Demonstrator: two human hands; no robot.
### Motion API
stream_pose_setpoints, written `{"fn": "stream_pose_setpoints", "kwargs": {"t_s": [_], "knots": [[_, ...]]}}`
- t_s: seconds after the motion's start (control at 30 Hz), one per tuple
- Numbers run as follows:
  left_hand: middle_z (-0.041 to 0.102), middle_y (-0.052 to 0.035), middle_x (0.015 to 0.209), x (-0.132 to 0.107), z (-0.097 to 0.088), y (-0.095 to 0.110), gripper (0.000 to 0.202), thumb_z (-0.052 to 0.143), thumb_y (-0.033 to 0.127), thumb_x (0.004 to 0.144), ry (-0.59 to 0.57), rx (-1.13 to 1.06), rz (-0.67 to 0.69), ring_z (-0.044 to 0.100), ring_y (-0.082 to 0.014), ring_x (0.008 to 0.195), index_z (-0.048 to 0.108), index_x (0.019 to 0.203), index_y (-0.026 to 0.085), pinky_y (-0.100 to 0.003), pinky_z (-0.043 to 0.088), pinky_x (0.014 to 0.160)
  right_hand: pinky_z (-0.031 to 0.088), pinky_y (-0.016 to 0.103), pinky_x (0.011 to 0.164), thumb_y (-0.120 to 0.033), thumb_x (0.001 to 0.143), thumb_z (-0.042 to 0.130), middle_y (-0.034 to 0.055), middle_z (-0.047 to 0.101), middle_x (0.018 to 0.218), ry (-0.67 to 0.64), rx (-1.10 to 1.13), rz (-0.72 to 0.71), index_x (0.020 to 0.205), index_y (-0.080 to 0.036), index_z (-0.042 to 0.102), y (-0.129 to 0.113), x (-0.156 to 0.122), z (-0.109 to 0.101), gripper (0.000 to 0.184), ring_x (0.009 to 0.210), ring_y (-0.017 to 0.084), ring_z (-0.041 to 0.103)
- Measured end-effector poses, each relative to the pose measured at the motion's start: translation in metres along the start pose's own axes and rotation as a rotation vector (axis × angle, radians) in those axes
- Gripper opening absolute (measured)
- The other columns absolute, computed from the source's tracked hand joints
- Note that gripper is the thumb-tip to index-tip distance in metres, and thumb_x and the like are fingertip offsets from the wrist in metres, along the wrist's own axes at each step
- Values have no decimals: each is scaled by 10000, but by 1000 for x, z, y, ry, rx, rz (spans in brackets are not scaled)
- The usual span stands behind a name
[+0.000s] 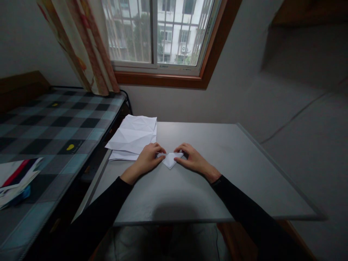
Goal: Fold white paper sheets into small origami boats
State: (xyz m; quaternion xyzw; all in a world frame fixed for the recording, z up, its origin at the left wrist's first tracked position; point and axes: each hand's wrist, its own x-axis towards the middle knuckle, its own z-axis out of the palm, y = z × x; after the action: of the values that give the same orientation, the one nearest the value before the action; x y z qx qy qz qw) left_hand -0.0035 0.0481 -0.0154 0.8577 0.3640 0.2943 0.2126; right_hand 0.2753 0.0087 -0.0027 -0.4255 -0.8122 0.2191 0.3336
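Note:
A small piece of folded white paper [170,160] lies on the pale table [212,195], its point toward me and its wide edge away. My left hand [150,156] pinches its left corner between thumb and fingers. On the other side, my right hand [191,157] grips the right corner in the same way. Both hands rest low over the tabletop, and the fingers cover the ends of the paper. Just beyond my left hand sits a stack of creased white sheets [133,134].
A bed with a checked cover [89,123] runs along the table's left side, with papers [16,177] lying on it. Behind the table are a wall, a barred window [154,36] and a patterned curtain [84,47]. Another wall [307,145] borders the right edge.

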Motion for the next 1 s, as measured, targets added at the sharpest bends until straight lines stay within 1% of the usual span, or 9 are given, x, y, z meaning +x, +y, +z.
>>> {"fn": "stream_pose_setpoints", "kwargs": {"t_s": [0.17, 0.27, 0.37, 0.47, 0.57, 0.7, 0.87, 1.0], "knots": [[725, -63, 1016, 0, -1, 2, 80, 759, 249, 967, 45, 24, 19, 665, -266, 982, 793, 1038, 234, -431, 508, 900, 529, 412, 933, -376, 984, 837, 67, 742, 1064, -17, -18, -37, 1110, -230, 751, -3, 1, -2, 210, 997, 255, 681], [718, -56, 995, 0, -4, 6, 46, 757, 257, 982, 94, 15, 35, 657, -261, 971, 784, 1014, 237, -431, 508, 902, 561, 424, 949, -375, 996, 808, 76, 778, 1110, 8, 26, -13, 1154, -232, 743, -5, -1, -3, 223, 1021, 262, 715], [722, -47, 992, 0, -7, 11, 38, 748, 258, 1004, 145, 24, 54, 654, -263, 1000, 784, 1013, 249, -447, 496, 952, 587, 427, 968, -368, 996, 793, 79, 800, 1170, 36, 82, 13, 1202, -243, 735, -7, -3, -2, 248, 1059, 268, 749], [729, -52, 1054, 0, -8, 16, 42, 744, 259, 1024, 205, 64, 81, 646, -272, 1062, 785, 1031, 254, -464, 479, 1001, 590, 440, 973, -333, 979, 792, 70, 805, 1152, 73, 75, -4, 1197, -257, 737, -8, -4, -1, 238, 1053, 272, 755], [705, -73, 1121, -1, -9, 18, 50, 764, 275, 1021, 261, 138, 108, 625, -286, 1089, 805, 1046, 262, -468, 475, 993, 588, 448, 974, -296, 978, 779, 63, 805, 1134, 122, 57, -31, 1180, -262, 746, -7, -3, 1, 208, 1044, 269, 759], [694, -75, 1068, -2, -11, 20, 83, 783, 335, 1015, 246, 220, 101, 611, -290, 1028, 818, 1040, 264, -469, 469, 948, 581, 467, 1050, -292, 997, 781, 60, 821, 1158, 135, 52, -85, 1193, -264, 758, -8, -2, 2, 198, 1089, 267, 771], [716, -65, 1008, -1, -14, 27, 217, 818, 463, 983, 198, 221, 103, 639, -283, 983, 813, 1057, 259, -463, 466, 921, 573, 522, 1137, -308, 1022, 761, 53, 846, 1128, 177, -27, -93, 1171, -283, 784, -7, -2, 2, 152, 1126, 285, 785], [728, -45, 914, 1, -13, 31, 178, 790, 414, 1008, 191, 201, 96, 663, -266, 920, 805, 1079, 252, -444, 455, 888, 577, 545, 1156, -305, 1036, 753, 44, 858, 1120, 235, -76, -141, 1188, -292, 785, -7, -2, 3, 156, 1088, 277, 803]]}}
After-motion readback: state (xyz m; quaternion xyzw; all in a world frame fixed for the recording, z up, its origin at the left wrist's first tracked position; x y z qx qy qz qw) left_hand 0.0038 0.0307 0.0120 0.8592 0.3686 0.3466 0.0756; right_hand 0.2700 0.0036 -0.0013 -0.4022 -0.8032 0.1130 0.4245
